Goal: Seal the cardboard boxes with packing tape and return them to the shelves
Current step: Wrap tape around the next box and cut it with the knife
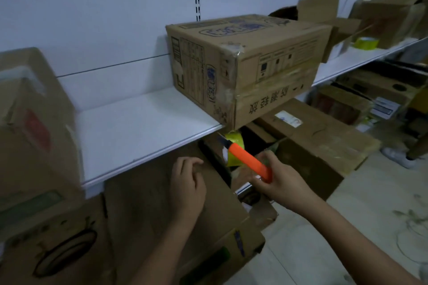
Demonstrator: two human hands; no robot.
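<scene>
Far-left box: a blurred cardboard box [30, 109] stands at the left end of the white shelf [139, 127], with pale tape on its top corner.
Lower-left box: under the shelf, near you, a brown box with a black oval print [58, 254] fills the corner.
Your left hand: your left hand [187, 185] lies on the top of the box below the shelf [148, 206]; the fingers bend loosely and hold nothing.
Shelf box: a taped cardboard box with blue print [243, 65] sits on the shelf, right of centre, its near corner overhanging the shelf edge.
Cutter: your right hand [278, 180] grips an orange utility knife [249, 159], the tip pointing up and left toward the overhanging corner.
Tape: a yellow tape roll [234, 146] shows just behind the knife, under the shelf box; how it is held, you cannot tell.
Floor boxes: further right, flat brown boxes [312, 136] lie low, beyond your right hand.
Far right: a second yellow tape roll [366, 43] rests on the shelf beside open boxes [389, 16].
</scene>
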